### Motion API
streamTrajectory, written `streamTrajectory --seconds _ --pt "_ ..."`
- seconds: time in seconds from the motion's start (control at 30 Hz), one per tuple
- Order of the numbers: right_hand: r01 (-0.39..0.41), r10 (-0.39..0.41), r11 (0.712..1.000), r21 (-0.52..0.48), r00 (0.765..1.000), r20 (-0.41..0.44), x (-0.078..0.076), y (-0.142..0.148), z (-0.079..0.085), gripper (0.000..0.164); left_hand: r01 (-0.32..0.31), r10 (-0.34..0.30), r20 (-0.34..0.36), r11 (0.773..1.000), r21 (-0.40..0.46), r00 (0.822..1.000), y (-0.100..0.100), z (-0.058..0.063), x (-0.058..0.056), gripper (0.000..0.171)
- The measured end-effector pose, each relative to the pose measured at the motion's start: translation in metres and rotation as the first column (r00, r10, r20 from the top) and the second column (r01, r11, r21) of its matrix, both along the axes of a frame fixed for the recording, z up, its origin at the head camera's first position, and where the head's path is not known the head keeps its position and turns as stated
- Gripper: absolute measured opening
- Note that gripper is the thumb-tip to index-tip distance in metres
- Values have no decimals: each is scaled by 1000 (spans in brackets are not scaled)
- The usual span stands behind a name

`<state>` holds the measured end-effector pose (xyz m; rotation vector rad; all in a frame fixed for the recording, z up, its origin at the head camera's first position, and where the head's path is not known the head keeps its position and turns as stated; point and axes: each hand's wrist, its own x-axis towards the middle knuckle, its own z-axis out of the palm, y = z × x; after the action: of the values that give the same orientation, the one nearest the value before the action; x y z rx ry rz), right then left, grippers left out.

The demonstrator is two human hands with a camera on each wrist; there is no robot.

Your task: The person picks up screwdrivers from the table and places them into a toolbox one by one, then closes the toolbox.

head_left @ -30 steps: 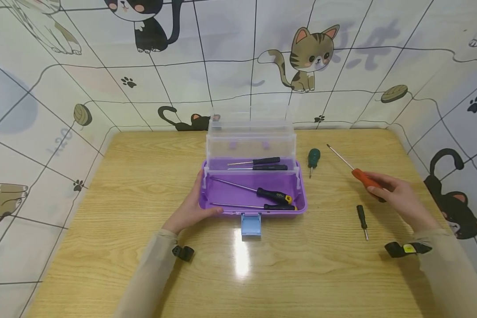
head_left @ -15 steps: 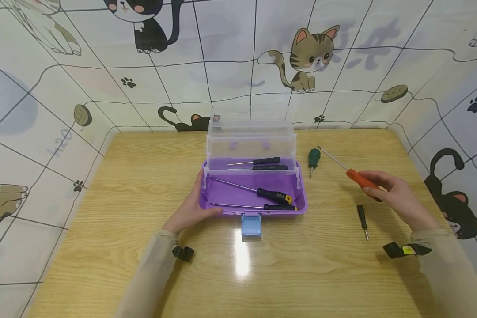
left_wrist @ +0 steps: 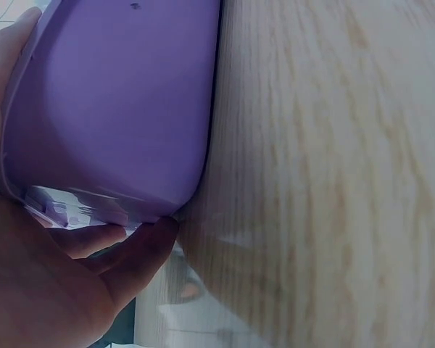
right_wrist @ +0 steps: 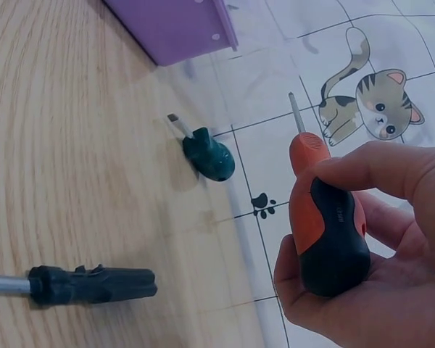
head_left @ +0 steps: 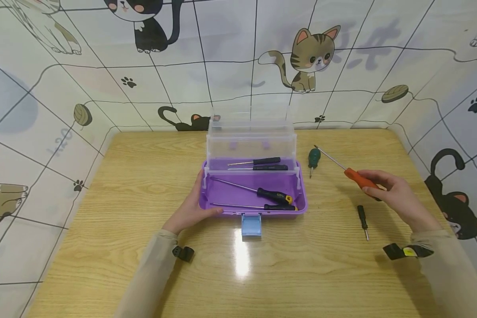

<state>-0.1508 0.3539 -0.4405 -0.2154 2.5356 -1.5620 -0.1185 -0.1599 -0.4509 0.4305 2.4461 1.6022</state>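
Orange screwdriver (head_left: 354,176) shifted left; right hand (head_left: 399,198) grips handle (right_wrist: 333,243).

Table (head_left: 143,176): yellowish wood, streaky grain. Purple box (head_left: 270,180); pale-blue latch (head_left: 251,225) on its front edge. Inside, four black-handled screwdrivers (head_left: 271,194), front two ending in yellow. Toward table's right edge: orange-and-black screwdriver (head_left: 357,177); small black screwdriver (head_left: 362,216). Toward table's back edge: dark green screwdriver (head_left: 314,157). Wall covering (head_left: 226,79): white, black grid, striped tan-grey cat (head_left: 311,53), dark paw prints (head_left: 129,82). Sleeves (head_left: 149,269) beige.
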Motion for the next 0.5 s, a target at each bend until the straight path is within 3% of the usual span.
streamTrajectory --seconds 0.2,0.43,0.5 --pt "-1 1 1000 6 1000 -7 1 -2 5 42 3 -3 12 1000 1 1000 -1 -1 -1 120" --pt "-1 0 1000 25 1000 16 3 -8 12 45 -11 11 -7 1000 -19 1000 -8 -32 -10 126" --pt "-1 0 1000 31 1000 14 4 -10 14 45 -12 12 -11 1000 -24 1000 -9 -35 -12 126"
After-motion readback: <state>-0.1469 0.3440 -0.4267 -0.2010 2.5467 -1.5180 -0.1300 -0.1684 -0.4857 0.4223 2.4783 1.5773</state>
